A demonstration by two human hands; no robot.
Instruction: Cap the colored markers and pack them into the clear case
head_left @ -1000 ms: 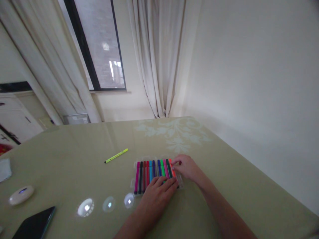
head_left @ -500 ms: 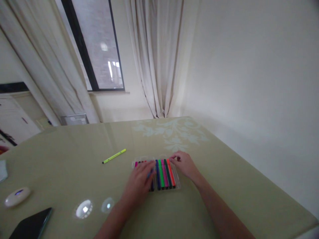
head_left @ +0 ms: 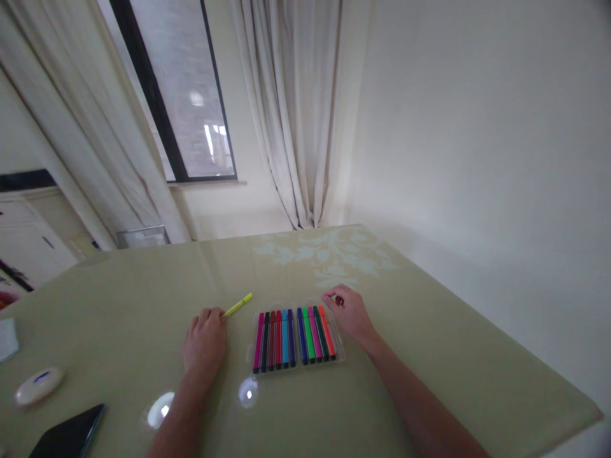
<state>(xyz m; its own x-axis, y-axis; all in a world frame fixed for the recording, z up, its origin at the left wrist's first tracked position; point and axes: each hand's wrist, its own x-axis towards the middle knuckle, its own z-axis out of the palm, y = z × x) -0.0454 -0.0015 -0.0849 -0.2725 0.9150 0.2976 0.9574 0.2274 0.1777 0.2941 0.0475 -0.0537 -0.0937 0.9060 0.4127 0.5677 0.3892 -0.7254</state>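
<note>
A yellow felt-tip marker (head_left: 238,304) lies on the table, left of a clear plastic case of markers. My left hand (head_left: 205,340) has its fingers closed on the marker's lower end and hides that end. Inside the marker case (head_left: 296,366), coloured markers stand in two side-by-side groups, among them a light blue marker (head_left: 285,337), a bright green marker (head_left: 309,334) and an orange marker (head_left: 327,332). At the case's far right corner, my right hand (head_left: 348,312) has its thumb and fingers pinched at the rim; the fingertips are partly hidden.
A black phone-like slab (head_left: 69,432) and a white computer mouse (head_left: 38,386) lie at the table's left. Behind them is a pale item (head_left: 7,338) at the picture's edge. A wall (head_left: 477,191) runs along the table's right side, with a curtain (head_left: 305,127) beyond its far edge.
My left hand has moved left from over the case to the yellow marker, uncovering the left group of markers. The yellow marker has shifted slightly right. My right hand stays at the case's corner.
</note>
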